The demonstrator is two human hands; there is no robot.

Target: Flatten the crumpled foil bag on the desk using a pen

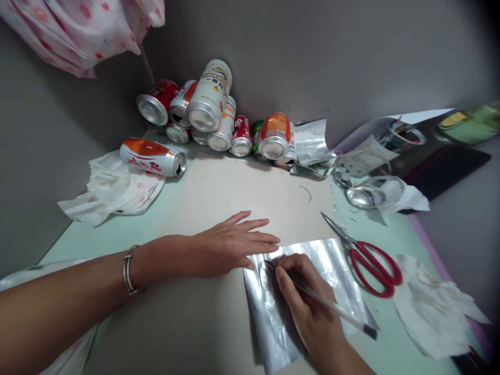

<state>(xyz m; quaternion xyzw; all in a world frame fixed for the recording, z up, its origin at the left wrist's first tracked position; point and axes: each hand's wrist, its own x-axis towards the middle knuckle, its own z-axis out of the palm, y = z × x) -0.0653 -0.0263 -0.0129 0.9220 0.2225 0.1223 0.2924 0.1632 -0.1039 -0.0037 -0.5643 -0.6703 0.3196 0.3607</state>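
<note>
A flattened silver aluminium sheet (332, 271) lies on a beige board (234, 192) on the pale green table. My left hand (226, 245) lies flat with fingers spread, its fingertips pressing the sheet's upper left edge. My right hand (308, 307) is closed round a thin clear pen (332, 307), whose tip touches the sheet near its top left corner. A metal bangle sits on my left wrist.
Red-handled scissors (367, 260) lie just right of the sheet. Several drink cans (211, 104) are piled against the back wall, one can (152, 156) lying apart at left. White tissues (113, 190) sit left and right. Cut can parts (365, 195) and a metal scrap (310, 140) lie at back right.
</note>
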